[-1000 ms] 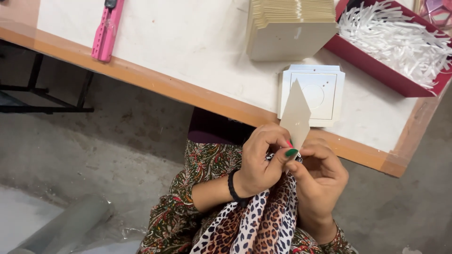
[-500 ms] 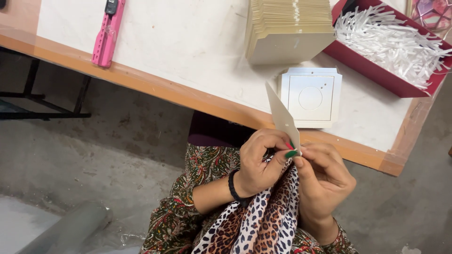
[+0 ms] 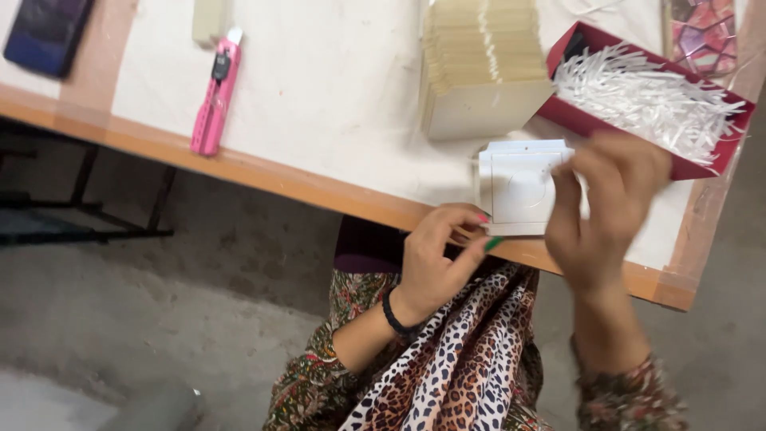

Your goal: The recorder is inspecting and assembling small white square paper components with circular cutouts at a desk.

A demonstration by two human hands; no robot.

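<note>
Since the earlier frames, the right hand (image 3: 610, 211) has risen from the lap to the counter (image 3: 319, 104) edge, and the cream card that stood upright between both hands is no longer in view there. That hand now sits over the white card stack (image 3: 519, 187), fingers curled and motion-blurred; it appears to touch the top card's right side, but whether it grips a card cannot be determined from this view.

Left hand (image 3: 435, 263) position: below the counter edge, just beside the stack's lower left corner. Thumb and fingers are pinched narrow; any small item between them is too small to resolve.

Layout, with probable reasons:
- White card stack lies flat at the near edge, directly in front of the person, within short reach of both hands.
- Cream card block (image 3: 483, 68) stands on edge just behind the stack, so single cards can be drawn from its front face.
- Red tray (image 3: 574, 120) of white shredded strips (image 3: 646, 100) sits to the right, touching the block, open side up for access.
- Pink tool (image 3: 214, 92) lies well apart to the left, out of the working zone.
- Dark phone (image 3: 48, 32) rests at the far left corner
</note>
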